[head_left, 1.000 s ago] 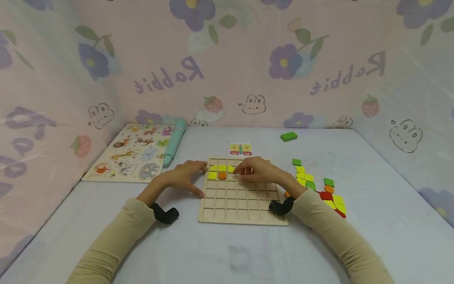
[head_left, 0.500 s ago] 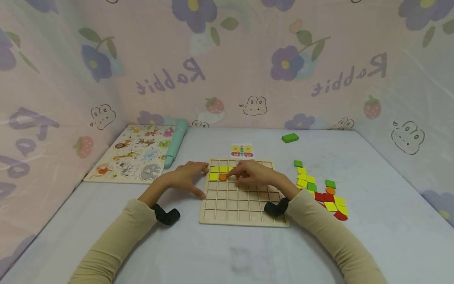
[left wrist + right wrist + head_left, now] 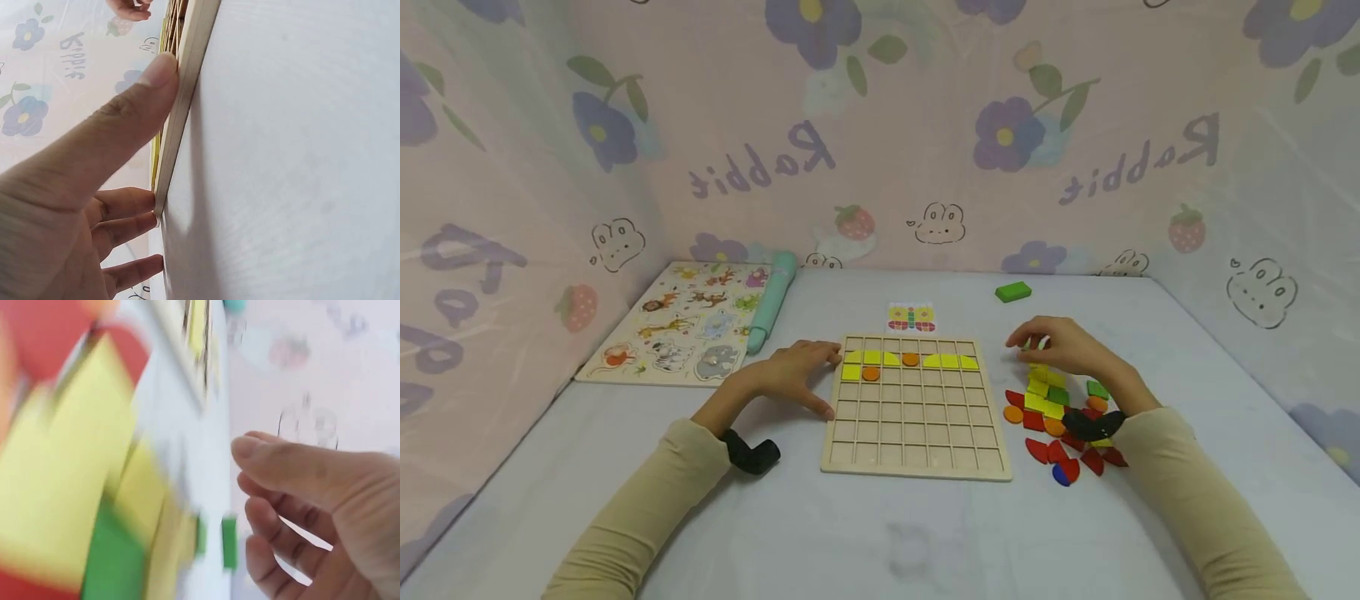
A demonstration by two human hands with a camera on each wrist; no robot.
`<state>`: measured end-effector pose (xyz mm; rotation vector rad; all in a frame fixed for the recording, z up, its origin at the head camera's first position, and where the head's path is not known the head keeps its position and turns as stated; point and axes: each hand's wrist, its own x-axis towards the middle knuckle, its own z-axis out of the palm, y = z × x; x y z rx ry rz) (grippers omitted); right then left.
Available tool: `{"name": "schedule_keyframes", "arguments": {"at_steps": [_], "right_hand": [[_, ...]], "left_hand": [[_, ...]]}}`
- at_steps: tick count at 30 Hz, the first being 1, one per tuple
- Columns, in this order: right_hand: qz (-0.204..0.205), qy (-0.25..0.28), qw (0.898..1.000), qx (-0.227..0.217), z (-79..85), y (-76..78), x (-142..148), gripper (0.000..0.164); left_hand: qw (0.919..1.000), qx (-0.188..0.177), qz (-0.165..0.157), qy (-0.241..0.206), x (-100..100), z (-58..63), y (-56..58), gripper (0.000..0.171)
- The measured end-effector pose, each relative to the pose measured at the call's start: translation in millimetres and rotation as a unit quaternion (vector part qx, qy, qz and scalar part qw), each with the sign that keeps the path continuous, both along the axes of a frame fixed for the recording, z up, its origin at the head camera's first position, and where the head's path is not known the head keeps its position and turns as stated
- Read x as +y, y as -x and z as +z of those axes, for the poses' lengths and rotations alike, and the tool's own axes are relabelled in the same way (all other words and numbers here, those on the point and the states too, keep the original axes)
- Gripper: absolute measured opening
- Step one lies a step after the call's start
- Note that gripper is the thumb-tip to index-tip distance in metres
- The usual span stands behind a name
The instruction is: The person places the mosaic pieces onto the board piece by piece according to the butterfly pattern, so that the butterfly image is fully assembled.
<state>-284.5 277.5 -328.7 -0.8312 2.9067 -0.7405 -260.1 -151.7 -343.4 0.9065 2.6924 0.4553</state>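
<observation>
A wooden grid board (image 3: 917,433) lies on the table, with yellow pieces (image 3: 951,362) and an orange disc (image 3: 911,359) in a row near its far edge. One row nearer sit a yellow square (image 3: 851,372) and another orange disc (image 3: 871,374). My left hand (image 3: 790,379) touches the board's left side; in the left wrist view the thumb (image 3: 159,72) and fingers meet its edge. Over the far end of the loose coloured pieces (image 3: 1045,404) hovers my right hand (image 3: 1063,346), fingers loosely bent. The right wrist view shows nothing between thumb and fingers.
Behind the board lies a small butterfly pattern card (image 3: 912,317). An animal puzzle board (image 3: 662,333) with a teal wand-like object (image 3: 771,304) is at the left. A green block (image 3: 1013,292) sits at the back right. Patterned cloth walls (image 3: 880,150) enclose the table.
My right hand has left the grid board and moved right, over the loose pieces. An orange disc and yellow pieces it covered now show on the board. My left hand stays put.
</observation>
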Motion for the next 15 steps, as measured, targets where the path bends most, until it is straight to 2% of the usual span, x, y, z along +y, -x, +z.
{"name": "schedule_keyframes", "arguments": {"at_steps": [5,10,15], "right_hand": [[-0.035,-0.012,0.999,-0.024,-6.8,-1.4,24.9,0.023],[-0.048,-0.026,0.998,-0.04,-14.0,0.5,31.4,0.022],[-0.062,-0.035,0.997,-0.037,-16.1,0.9,33.3,0.02]], "left_hand": [[1.0,0.002,-0.004,-0.005,-1.3,-0.4,0.0,0.08],[1.0,-0.004,0.002,-0.005,-0.9,-0.7,-0.3,0.079],[0.9999,-0.002,0.0,-0.01,-1.3,0.6,-0.9,0.079]]}}
